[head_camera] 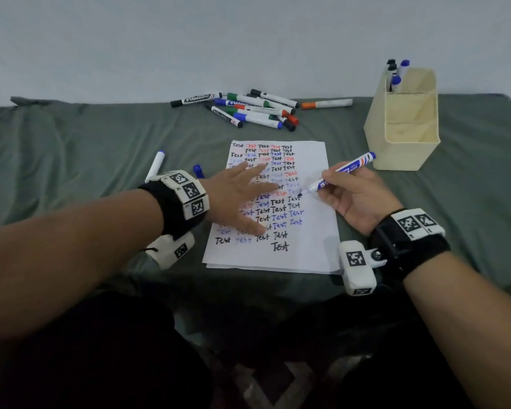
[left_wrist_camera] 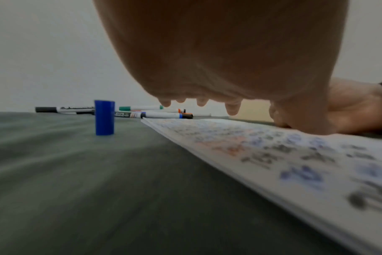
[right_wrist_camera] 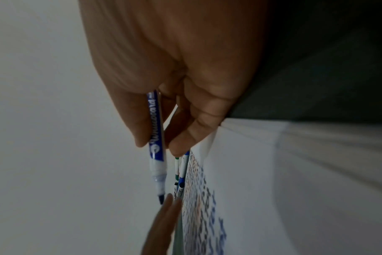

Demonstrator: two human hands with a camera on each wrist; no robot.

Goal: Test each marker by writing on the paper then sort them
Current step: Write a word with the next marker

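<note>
Two hands: both are working over the paper, which is lying on the green cloth near its front edge.
Left hand: your left hand is lying flat with fingers spread, pressing down on the written rows of the sheet.
Right hand: your right hand is pinching one uncapped blue marker between thumb and fingers; its tip is hovering just at the sheet's right side, beside the "Test" rows.
Cap: one blue cap is standing upright on the cloth, just left of the sheet's left edge.
Spare marker: one white marker with a blue end is lying farther left of that cap.
Pile: about ten markers are lying crossed over each other at the cloth's back edge; you cannot tell the exact number.
Orange marker: one orange-capped marker is lying alone, just right of the pile.
Holder: one cream holder is standing toward the back right corner, with four markers upright in its rear compartment, two black-capped and two blue-capped.
</note>
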